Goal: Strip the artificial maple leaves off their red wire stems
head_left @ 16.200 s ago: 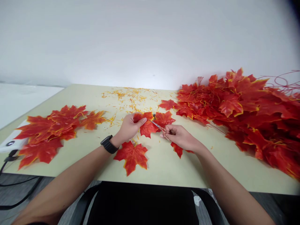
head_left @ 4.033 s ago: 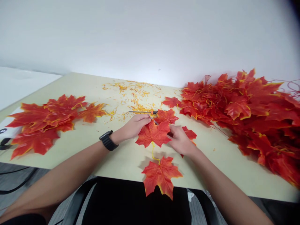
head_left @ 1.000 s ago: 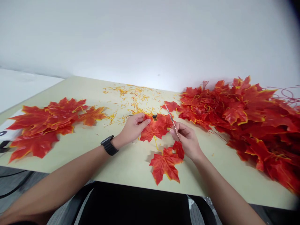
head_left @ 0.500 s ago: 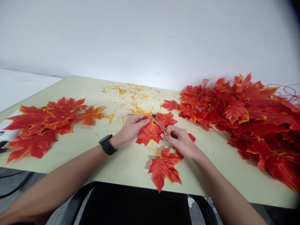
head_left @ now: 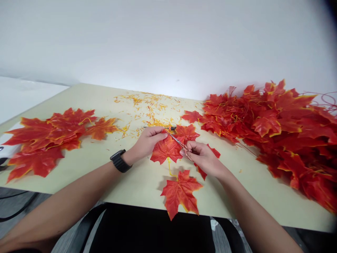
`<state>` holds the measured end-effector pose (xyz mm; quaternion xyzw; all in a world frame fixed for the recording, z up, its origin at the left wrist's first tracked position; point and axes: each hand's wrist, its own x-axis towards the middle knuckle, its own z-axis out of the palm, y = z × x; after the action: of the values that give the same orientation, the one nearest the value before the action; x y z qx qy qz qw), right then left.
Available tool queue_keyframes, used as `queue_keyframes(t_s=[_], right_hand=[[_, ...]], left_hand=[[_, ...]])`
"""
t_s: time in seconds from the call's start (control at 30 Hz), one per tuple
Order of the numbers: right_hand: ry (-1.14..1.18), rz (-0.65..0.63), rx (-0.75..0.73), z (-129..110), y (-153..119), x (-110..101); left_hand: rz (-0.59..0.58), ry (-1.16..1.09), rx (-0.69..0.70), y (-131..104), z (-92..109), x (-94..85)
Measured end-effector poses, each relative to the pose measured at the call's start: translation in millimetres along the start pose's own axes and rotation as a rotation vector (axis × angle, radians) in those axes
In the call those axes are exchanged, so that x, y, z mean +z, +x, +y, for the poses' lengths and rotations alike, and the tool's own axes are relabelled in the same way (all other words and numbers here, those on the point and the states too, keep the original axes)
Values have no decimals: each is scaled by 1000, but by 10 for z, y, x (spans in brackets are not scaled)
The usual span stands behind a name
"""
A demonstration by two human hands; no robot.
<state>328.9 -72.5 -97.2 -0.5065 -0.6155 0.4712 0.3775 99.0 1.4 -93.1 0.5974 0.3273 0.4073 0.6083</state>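
Observation:
Between thumb and fingers, my left hand [head_left: 149,142] pinches the upper left edge of a red artificial maple leaf [head_left: 166,150]. A yellow stem [head_left: 170,167] runs down from it to a second maple leaf [head_left: 181,193], which lies near the table's front edge. My right hand [head_left: 204,156] grips a pair of small scissors [head_left: 181,144], their blades pointing up and left across the held leaf's upper edge. Whether the blades are apart I cannot make out. Another leaf [head_left: 187,133] lies just behind the scissors, and one more [head_left: 204,171] shows partly under my right hand.
A large heap of red leaves [head_left: 289,130] covers the right side of the table [head_left: 126,189]. A smaller pile [head_left: 52,135] lies at the left. Yellow trimmings [head_left: 150,102] are scattered at the back, near a dark slim tool [head_left: 172,128]. A white wall [head_left: 158,45] stands behind.
The held leaf has shifted slightly left, and the lower leaf joined to it has swung left and a little toward me. Both hands keep their grips.

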Motion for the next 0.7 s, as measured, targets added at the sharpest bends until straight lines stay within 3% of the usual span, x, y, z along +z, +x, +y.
queue_keyframes(t_s=[0.57,0.7], right_hand=[[0,4,13,-17,-4,0],[-1,47,10,0,22,3]], left_hand=[[6,23,31,-6,-3,-13],[34,76,90,1,15,-18]])
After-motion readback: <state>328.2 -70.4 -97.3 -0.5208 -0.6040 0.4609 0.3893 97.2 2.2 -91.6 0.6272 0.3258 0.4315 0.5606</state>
